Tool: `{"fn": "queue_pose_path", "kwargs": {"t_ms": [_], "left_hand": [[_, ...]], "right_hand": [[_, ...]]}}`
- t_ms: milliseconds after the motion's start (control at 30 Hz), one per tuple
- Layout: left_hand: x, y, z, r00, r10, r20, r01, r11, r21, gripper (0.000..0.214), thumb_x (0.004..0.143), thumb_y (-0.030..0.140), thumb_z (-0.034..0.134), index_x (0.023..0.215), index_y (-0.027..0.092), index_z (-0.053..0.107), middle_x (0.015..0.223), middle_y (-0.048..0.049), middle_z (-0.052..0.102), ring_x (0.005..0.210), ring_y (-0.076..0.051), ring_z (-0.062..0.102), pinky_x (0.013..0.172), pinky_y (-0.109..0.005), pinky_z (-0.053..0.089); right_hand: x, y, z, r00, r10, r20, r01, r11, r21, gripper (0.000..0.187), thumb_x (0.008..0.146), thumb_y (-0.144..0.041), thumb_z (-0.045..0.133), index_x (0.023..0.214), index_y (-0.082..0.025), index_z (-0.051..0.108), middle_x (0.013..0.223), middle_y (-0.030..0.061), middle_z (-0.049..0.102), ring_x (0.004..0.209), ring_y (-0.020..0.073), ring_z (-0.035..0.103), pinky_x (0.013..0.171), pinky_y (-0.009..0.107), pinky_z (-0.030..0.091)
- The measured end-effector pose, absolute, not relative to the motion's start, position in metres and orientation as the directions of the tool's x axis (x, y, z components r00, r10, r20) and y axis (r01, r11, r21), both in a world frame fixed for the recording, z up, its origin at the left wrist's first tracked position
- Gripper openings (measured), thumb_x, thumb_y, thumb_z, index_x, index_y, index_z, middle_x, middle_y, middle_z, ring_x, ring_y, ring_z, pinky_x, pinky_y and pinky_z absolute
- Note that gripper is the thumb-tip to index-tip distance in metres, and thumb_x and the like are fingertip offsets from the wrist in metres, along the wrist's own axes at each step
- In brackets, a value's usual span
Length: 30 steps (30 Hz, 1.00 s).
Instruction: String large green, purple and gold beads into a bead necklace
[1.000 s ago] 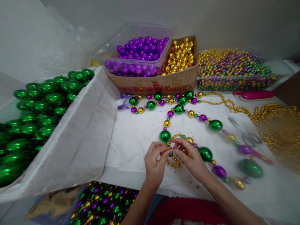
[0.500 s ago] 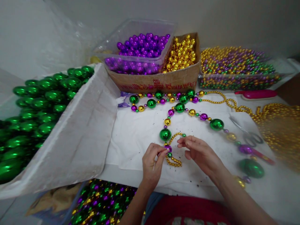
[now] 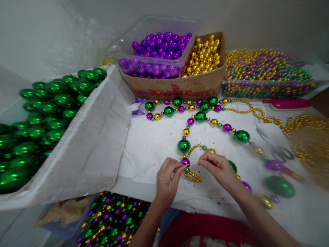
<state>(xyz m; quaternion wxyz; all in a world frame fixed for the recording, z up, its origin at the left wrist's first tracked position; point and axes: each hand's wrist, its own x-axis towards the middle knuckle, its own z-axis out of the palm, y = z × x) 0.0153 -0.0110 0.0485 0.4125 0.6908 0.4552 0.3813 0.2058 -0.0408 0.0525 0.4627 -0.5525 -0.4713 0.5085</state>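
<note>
A long necklace of green, purple and gold balls [image 3: 200, 116] loops over a white cloth [image 3: 154, 147] on the table. My left hand [image 3: 168, 180] is closed in a pinch at a small purple ball [image 3: 185, 161] below a big green ball [image 3: 184, 145], with a thin white thread or needle showing under the fingers. My right hand [image 3: 218, 168] pinches the necklace just right of it, beside a gold ball [image 3: 211, 151]. A short strand of tiny gold beads [image 3: 192, 176] curls between the two hands.
A white box of big green balls [image 3: 51, 113] fills the left. At the back stand a clear tub of purple balls [image 3: 159, 46], a carton of gold balls [image 3: 204, 56] and a tray of mixed strands [image 3: 267, 72]. Scissors [image 3: 279, 151] and gold strands [image 3: 305, 137] lie right. More beads [image 3: 113, 219] sit below the table edge.
My right hand drew a little away to the right from my left and pinches the strand again. The left hand stayed by the small purple ball. The view shifted slightly.
</note>
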Motion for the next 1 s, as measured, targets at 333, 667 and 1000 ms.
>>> {"fn": "queue_pose_path", "kwargs": {"t_ms": [333,667,1000], "left_hand": [[-0.007,-0.021,0.051,0.381,0.891,-0.246,-0.38,0.394,0.837,0.025,0.08,0.035,0.062,0.066,0.016,0.055,0.094,-0.0047,0.057,0.066,-0.011,0.047,0.058,-0.024,0.036],[0.008,-0.022,0.052,0.448,0.821,-0.353,-0.604,0.57,0.557,0.024,0.082,0.028,0.062,0.065,0.017,0.049,0.055,0.0041,0.041,0.062,-0.011,0.049,0.072,-0.025,0.042],[0.012,-0.035,0.036,0.378,0.743,-0.553,-0.625,0.645,0.44,0.032,0.074,0.025,0.071,0.062,0.017,0.043,0.056,0.0051,0.043,0.063,-0.01,0.05,0.069,-0.025,0.045]], "right_hand": [[0.212,-0.047,0.047,-0.118,0.923,-0.367,-0.717,-0.334,-0.611,0.017,0.081,-0.034,0.057,0.074,-0.022,0.047,0.099,0.0082,0.057,0.104,0.025,0.051,0.066,0.031,0.045],[0.188,-0.042,0.056,-0.193,0.941,-0.278,-0.76,-0.323,-0.564,0.022,0.084,-0.03,0.054,0.069,-0.022,0.04,0.058,-0.0059,0.017,0.049,0.0111,0.018,0.045,0.023,0.018],[0.187,-0.056,0.029,-0.111,0.921,-0.374,-0.792,-0.31,-0.527,0.029,0.08,-0.026,0.063,0.064,-0.02,0.04,0.055,-0.0074,0.023,0.046,0.0079,0.021,0.042,0.021,0.017]]}}
